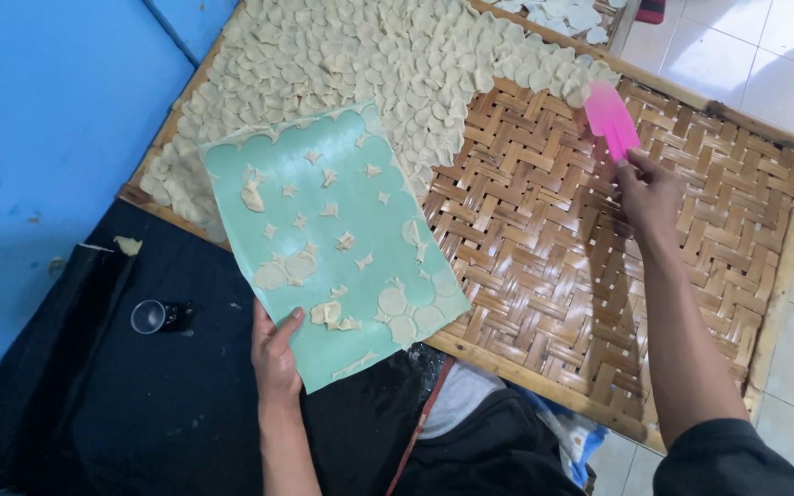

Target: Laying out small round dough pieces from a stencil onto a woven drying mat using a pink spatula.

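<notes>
Left hand [275, 354] pinches green plastic sheet [340, 243] with dough scraps, long axis 11–5 o'clock | right hand [647, 193] grips pink scraper [610, 118], at sheet's 3 o'clock | blade touches dough discs [360, 55] on woven bamboo tray [581, 266].

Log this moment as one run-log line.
left hand: holds green sheet by lower edge, dough scraps on it | right hand: holds pink scraper at dough discs | woven bamboo tray: half covered
</notes>
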